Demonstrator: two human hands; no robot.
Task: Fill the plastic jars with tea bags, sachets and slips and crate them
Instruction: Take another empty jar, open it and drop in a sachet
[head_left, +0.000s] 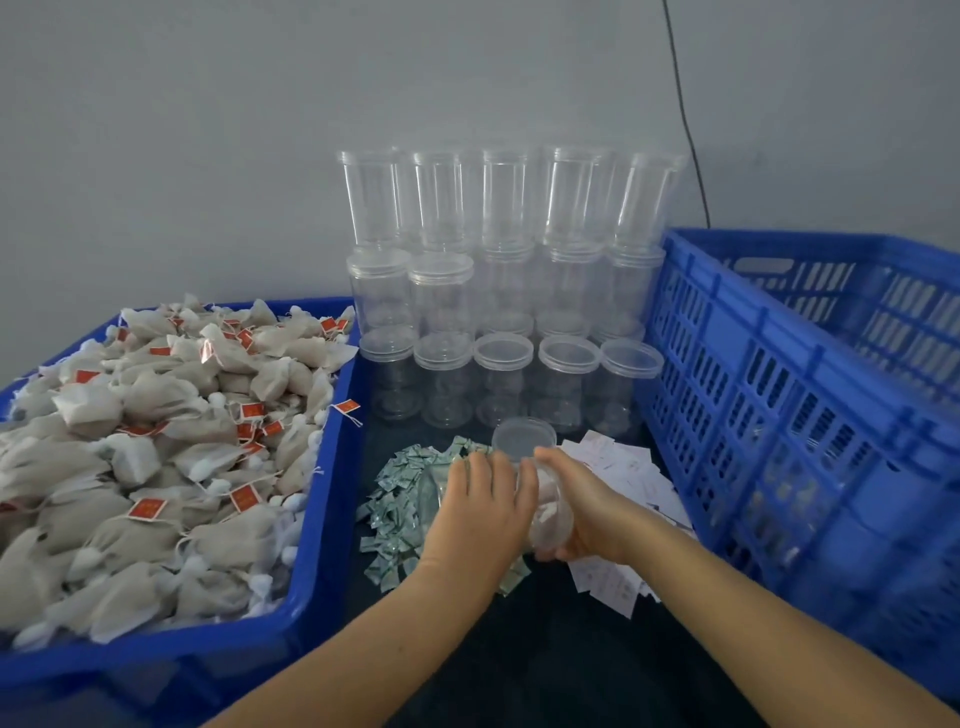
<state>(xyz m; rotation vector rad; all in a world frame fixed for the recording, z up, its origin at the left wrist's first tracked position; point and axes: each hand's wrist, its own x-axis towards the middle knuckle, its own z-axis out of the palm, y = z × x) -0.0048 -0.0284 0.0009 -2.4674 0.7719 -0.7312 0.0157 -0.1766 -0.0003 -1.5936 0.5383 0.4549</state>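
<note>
A clear plastic jar (551, 519) with pale tea bags inside is tilted over the dark table, its round top (522, 438) pointing away from me. My right hand (589, 512) grips the jar from the right. My left hand (480, 501) lies against the jar's left side with fairly straight fingers, above a heap of green-white sachets (397, 512). White paper slips (631, 480) are scattered under and to the right of the jar. A blue tub (322, 545) on the left is heaped with tea bags (156, 447) bearing red tags.
Several empty clear jars (506, 291) are stacked in three tiers against the grey wall. A tall blue slatted crate (769, 415) stands on the right, close to my right forearm. A black cable (688, 124) hangs down the wall.
</note>
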